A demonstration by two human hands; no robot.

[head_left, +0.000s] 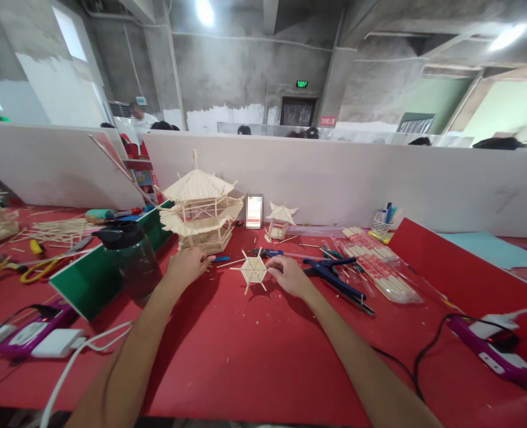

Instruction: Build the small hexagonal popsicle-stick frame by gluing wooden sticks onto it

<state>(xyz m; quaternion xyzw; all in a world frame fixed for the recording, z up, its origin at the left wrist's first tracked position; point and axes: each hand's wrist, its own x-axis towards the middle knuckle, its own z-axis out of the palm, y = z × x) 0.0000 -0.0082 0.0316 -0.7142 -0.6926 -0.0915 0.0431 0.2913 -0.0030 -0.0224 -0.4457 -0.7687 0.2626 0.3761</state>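
A small hexagonal web of thin wooden sticks, its spokes sticking out past the rings, lies on the red tabletop. My right hand has its thumb and fingers closed at the web's right edge. Further left, my left hand is closed, fingertips together beside a small blue tool; what they hold, if anything, is hidden. Just behind that hand stands a two-tiered stick pavilion. A smaller stick pavilion stands behind the web, near a phone-like screen that is blurred out.
To the right lie a dark blue clamp and bagged stick bundles. On the left stand a dark water bottle and a green board. Purple power strips with cables sit at both sides. A white partition closes the back.
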